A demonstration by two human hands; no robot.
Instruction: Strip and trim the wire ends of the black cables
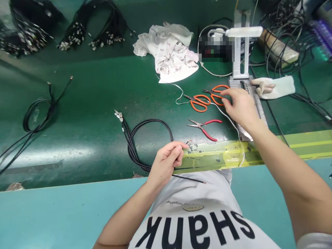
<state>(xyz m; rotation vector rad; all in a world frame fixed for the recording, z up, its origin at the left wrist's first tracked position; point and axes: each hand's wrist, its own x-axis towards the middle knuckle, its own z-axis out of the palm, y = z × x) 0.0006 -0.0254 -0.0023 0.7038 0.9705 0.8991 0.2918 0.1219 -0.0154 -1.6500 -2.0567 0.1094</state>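
My left hand (168, 157) is closed around a black cable near its end. The short stripped tip (188, 141) pokes out past my fingertips. The rest of this coiled black cable (153, 121) lies on the bench to the left, with metal connectors (118, 116) bunched at its far end. Another cable end (193, 178) hangs below my left hand over the bench edge. My right hand (240, 105) pinches the handle end of a pair of orange-handled scissors (216, 93), which lies on the bench. A second pair of orange-handled scissors (199, 102) and red-handled pliers (204, 127) lie beside it.
A metal fixture (241, 74) stands behind my right hand, with a white glove (278, 86) beside it. A crumpled white cloth (172, 52) lies at the back. Cable bundles (75, 31) sit at back left, and a loose cable coil (36, 116) lies left. A thin white cord (234, 126) crosses the bench.
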